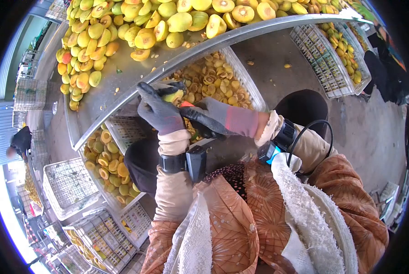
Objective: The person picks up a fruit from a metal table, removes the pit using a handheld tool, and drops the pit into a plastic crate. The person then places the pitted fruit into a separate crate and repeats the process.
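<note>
My left hand (161,109), in a grey glove with dark fingertips, holds a yellow-green piece of fruit (173,96), seemingly a peach half, by the metal table's front edge. Close beside it, my right hand (213,117), gloved in grey and pink, is closed around a small tool with an orange-red part (186,104). The tool's working end is hidden near the fruit, so its kind does not show. Below both hands stands a white crate (243,75) holding many hollowed or cut yellow fruit pieces (209,75).
Halved yellow peaches (145,39) are heaped on the metal table (122,84). A crate of fruit halves (111,160) stands lower left, near white crates (72,185). More filled crates (325,59) sit right, beside dark-clothed legs. Another person (21,141) is far left.
</note>
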The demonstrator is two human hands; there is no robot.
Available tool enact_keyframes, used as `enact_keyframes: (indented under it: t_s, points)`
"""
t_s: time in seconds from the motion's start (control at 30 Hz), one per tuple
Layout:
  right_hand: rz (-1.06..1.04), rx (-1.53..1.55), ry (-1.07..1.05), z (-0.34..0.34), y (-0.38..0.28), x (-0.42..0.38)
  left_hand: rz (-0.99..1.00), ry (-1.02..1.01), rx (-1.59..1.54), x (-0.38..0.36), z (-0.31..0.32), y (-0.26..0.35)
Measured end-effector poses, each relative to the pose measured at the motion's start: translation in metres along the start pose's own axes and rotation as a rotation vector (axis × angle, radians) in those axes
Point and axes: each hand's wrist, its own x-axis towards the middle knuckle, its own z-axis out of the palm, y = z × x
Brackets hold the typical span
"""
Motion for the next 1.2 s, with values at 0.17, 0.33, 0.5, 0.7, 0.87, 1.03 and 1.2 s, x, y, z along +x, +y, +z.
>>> enact_keyframes:
  t_s: [0.17, 0.33, 0.5, 0.7, 0.87, 1.03, 1.2]
  points:
    - [-0.037, 0.412, -0.152, -0.001, -0.014, -0.014, -0.658, -0.182, -0.781, 0.006, -0.004, 0.009]
    - [-0.065, 0.327, -0.273, 0.0, -0.026, -0.025, -0.8, -0.781, -1.304, 0.019, -0.016, 0.006]
    - [-0.136, -0.692, 0.126, 0.002, 0.01, 0.005, -0.135, -0.144, 0.098, 0.016, -0.121, -0.015]
    - [0.149, -0.94, 0.198, -0.021, 0.047, 0.004, 0.111, 0.591, 0.941, 0.097, -0.219, 0.005]
    - [-0.003, -0.897, 0.284, -0.019, 0.037, 0.009, 0.186, -0.103, 0.72, 0.161, -0.117, -0.004]
    - [-0.037, -0.836, 0.351, -0.016, 0.018, 0.014, 0.151, -0.524, 1.472, 0.233, 0.006, -0.056]
    - [-0.12, -0.691, 0.471, -0.02, 0.017, 0.013, -0.219, -0.561, 0.736, 0.23, -0.003, -0.069]
